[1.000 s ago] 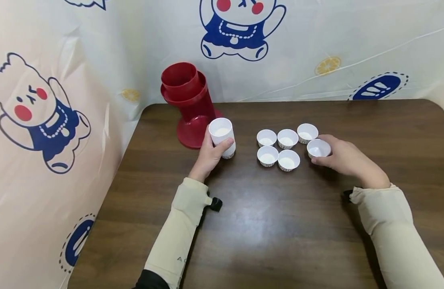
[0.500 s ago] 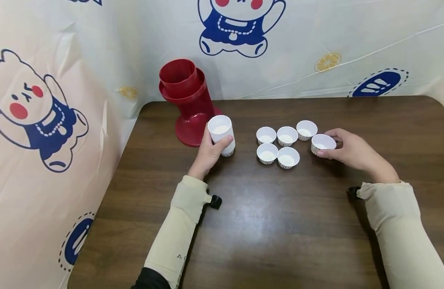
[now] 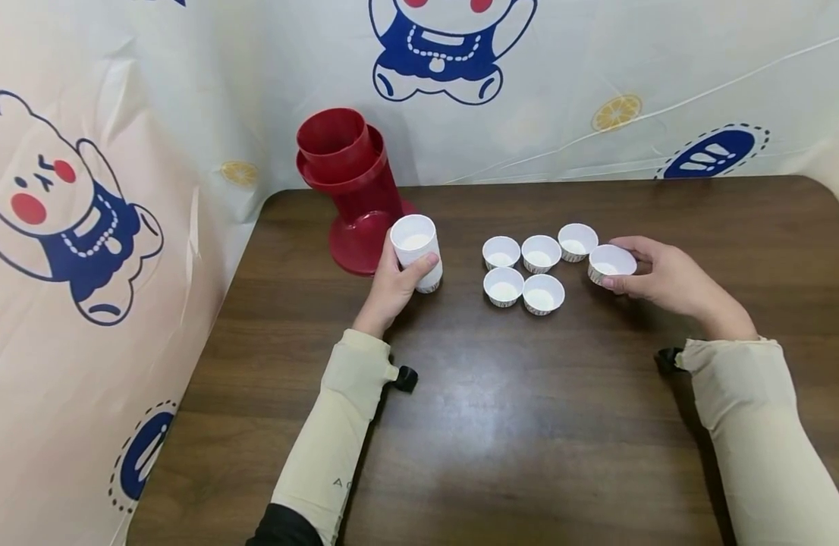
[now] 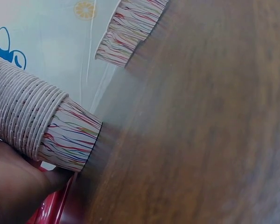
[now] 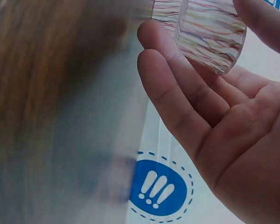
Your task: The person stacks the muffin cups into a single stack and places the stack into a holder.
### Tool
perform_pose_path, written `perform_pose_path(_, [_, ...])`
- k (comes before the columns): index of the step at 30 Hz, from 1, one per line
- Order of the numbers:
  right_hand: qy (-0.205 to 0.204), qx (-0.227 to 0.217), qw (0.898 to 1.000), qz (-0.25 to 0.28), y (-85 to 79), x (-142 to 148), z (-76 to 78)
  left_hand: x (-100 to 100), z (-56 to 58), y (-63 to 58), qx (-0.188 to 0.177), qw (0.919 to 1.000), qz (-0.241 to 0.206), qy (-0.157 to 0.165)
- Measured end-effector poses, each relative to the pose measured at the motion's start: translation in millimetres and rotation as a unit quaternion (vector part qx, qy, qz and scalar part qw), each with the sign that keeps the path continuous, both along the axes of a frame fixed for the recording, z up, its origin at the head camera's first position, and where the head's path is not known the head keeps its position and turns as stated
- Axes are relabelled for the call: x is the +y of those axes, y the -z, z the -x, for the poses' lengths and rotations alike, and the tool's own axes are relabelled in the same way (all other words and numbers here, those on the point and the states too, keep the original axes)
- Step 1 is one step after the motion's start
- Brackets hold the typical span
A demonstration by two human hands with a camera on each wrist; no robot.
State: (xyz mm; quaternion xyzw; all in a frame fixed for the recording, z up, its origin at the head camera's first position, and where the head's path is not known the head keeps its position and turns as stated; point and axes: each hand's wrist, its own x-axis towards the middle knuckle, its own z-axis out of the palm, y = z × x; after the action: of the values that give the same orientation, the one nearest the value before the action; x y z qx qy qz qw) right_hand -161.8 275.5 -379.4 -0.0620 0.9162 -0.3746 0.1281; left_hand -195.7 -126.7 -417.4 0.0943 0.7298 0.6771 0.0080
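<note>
My left hand (image 3: pixel 390 288) grips a tall stack of white paper baking cups (image 3: pixel 416 250). In the left wrist view the nested rims and the coloured wavy stripes of the lowest baking cup (image 4: pixel 71 135) show. On the right, my right hand (image 3: pixel 672 280) pinches a single baking cup (image 3: pixel 611 262) between thumb and fingers, at the right end of a group of several loose cups. Its striped side (image 5: pixel 214 37) faces the right wrist camera. To its left, upright on the table, stand the back-row cups (image 3: pixel 541 254) and the front-row cups (image 3: pixel 543 294).
A dark red plastic stand (image 3: pixel 361 197) with a round base and an open cylinder on top stands behind the left hand. The brown wooden table (image 3: pixel 501 425) meets a printed curtain (image 3: pixel 563 136) at the back and left.
My right hand has shifted slightly right with its cup, away from the loose ones. The left hand still holds the stack in place. The head view has tilted a little.
</note>
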Motion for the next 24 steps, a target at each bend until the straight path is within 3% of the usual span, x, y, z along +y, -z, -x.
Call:
perform_pose_path(15, [0.007, 0.015, 0.999, 0.028, -4.2, -1.7, -1.4, -0.2, 1.8, 0.4, 0.008, 1.0000, -0.001, 0.000])
perform_pose_path(24, [0.009, 0.013, 0.997, 0.075, -0.7, -4.6, -2.1, -1.3, 0.5, 0.4, 0.005, 1.0000, 0.003, 0.000])
